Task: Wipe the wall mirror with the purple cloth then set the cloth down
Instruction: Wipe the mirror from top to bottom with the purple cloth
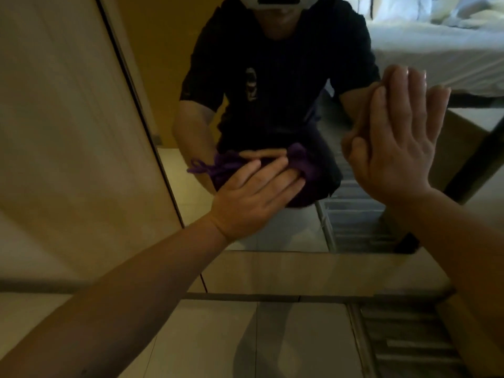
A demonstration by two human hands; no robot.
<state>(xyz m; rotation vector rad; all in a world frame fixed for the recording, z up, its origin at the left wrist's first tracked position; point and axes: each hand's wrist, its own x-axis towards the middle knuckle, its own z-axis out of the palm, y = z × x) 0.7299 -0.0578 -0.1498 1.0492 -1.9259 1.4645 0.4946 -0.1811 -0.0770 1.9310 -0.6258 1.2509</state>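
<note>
The wall mirror (286,230) fills the middle and right of the head view, with a dark frame edge down its left side. My left hand (251,197) presses the purple cloth (305,167) flat against the lower part of the glass. The cloth is bunched, and loose purple strands stick out to its left. My right hand (401,148) rests flat on the glass to the right, fingers up and together, holding nothing. Both hands and the cloth are doubled by their reflections.
A pale wood panel (68,132) runs along the mirror's left side. Below the mirror is a wood ledge (313,271), then tiled floor (218,342). A person in dark clothes and a white bed (441,42) show in the reflection.
</note>
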